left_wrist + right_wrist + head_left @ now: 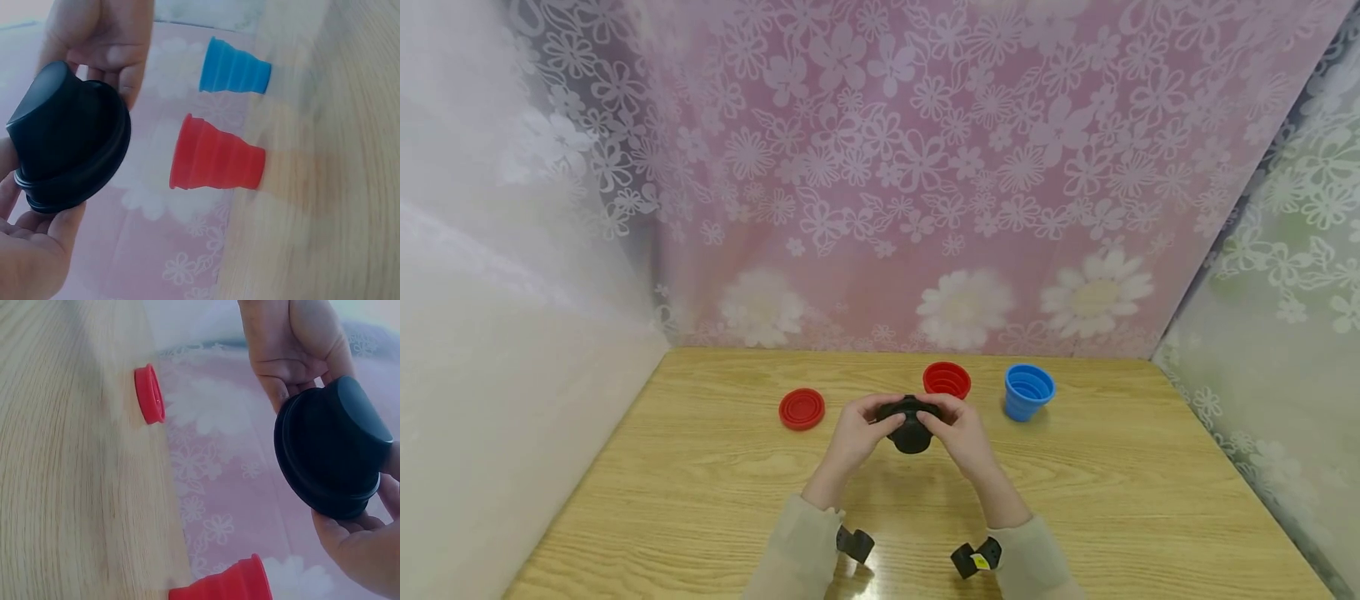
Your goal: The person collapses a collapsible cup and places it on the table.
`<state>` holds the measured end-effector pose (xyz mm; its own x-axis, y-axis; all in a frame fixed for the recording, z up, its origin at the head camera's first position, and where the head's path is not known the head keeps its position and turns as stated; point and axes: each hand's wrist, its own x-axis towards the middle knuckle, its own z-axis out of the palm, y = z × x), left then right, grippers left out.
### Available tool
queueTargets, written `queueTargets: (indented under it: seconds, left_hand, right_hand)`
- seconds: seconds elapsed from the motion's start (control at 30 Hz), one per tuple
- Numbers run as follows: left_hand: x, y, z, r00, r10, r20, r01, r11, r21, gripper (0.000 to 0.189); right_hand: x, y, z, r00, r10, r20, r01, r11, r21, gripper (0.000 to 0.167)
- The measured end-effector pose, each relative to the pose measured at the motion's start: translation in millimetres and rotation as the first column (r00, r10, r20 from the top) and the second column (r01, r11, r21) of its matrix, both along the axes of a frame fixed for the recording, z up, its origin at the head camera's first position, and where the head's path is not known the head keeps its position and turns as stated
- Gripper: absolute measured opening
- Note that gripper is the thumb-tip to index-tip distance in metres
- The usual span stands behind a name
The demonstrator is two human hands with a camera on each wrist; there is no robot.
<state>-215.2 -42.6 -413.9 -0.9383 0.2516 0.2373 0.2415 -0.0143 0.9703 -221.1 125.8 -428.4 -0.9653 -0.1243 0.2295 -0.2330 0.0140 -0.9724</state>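
Both my hands grip a black collapsible cup (912, 437), partly folded, above the wooden table. My left hand (853, 432) holds its left side and my right hand (961, 433) its right, thumbs on the near side and fingers around the rim. In the left wrist view the black cup (56, 134) shows a smooth flat base and a thick ringed rim. Behind the hands stands an expanded red cup (947, 379), partly covered by the right hand in the head view. An expanded blue cup (1028, 392) stands to its right.
A flat red collapsed cup (802, 409) lies on the table (715, 483), left of the hands. Flower-patterned sheets (880, 167) hang behind the table and along its sides. Each wrist wears a small black camera (855, 544).
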Motion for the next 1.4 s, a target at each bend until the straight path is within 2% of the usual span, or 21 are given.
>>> queueTargets:
  seconds: [0.17,0.33,0.47,0.57,0.67,0.77,0.93,1.0,1.07,1.23,1.3,1.4]
  left_hand:
    - [0.5,2.6,-1.0,0.992,0.059,-0.116,-0.067,0.996,-0.064,0.025]
    - [1.9,5.8,-1.7,0.975,0.116,-0.188,-0.134,0.987,-0.086,0.023]
    - [2.0,6.7,-0.7,0.965,0.163,-0.204,-0.179,0.982,-0.061,0.022]
    - [1.5,6.2,-0.1,0.959,0.184,-0.216,-0.198,0.979,-0.041,0.021]
    - [1.5,5.8,0.1,0.952,0.195,-0.235,-0.209,0.977,-0.039,0.021]
    - [1.8,5.9,-0.6,0.943,0.212,-0.255,-0.226,0.974,-0.028,0.021]
    - [1.6,6.6,-2.6,0.933,0.239,-0.268,-0.246,0.969,0.008,0.019]
    - [1.4,7.4,-2.8,0.931,0.249,-0.267,-0.253,0.967,0.017,0.019]
    - [1.2,8.2,-2.9,0.929,0.259,-0.262,-0.265,0.964,0.016,0.018]
    - [1.8,10.1,-1.2,0.939,0.271,-0.211,-0.275,0.961,0.012,0.018]
    - [2.5,10.4,-0.2,0.945,0.271,-0.182,-0.274,0.962,0.011,0.018]
    - [2.9,10.5,0.6,0.956,0.263,-0.130,-0.263,0.965,0.019,0.020]
  right_hand:
    - [0.4,0,0.8,0.998,-0.027,-0.064,0.030,0.998,0.047,0.023]
    - [0.2,1,-0.7,0.996,-0.015,-0.089,0.020,0.999,0.049,0.026]
    - [1.5,8,-2.2,0.991,0.077,-0.109,-0.076,0.997,0.007,0.030]
    - [2.9,12,-2.1,0.980,0.163,-0.114,-0.167,0.986,-0.025,0.033]
    - [4.3,14,-1.0,0.977,0.184,-0.108,-0.187,0.982,-0.017,0.035]
    - [4.5,12,-2.2,0.978,0.155,-0.139,-0.156,0.988,0.004,0.035]
    - [3.6,7,-7.3,0.964,0.089,-0.249,-0.084,0.996,0.031,0.031]
    - [3.4,4,-8.2,0.966,0.063,-0.252,-0.058,0.998,0.029,0.031]
    - [3.6,1,-8.4,0.975,0.028,-0.218,-0.024,0.999,0.021,0.030]
    - [5.8,-6,-4.7,0.981,-0.063,-0.182,0.063,0.998,-0.004,0.028]
    - [9.2,-10,1.3,0.975,-0.098,-0.198,0.103,0.995,0.013,0.027]
    - [14.4,-13,11.8,0.972,-0.151,-0.178,0.156,0.988,0.012,0.025]
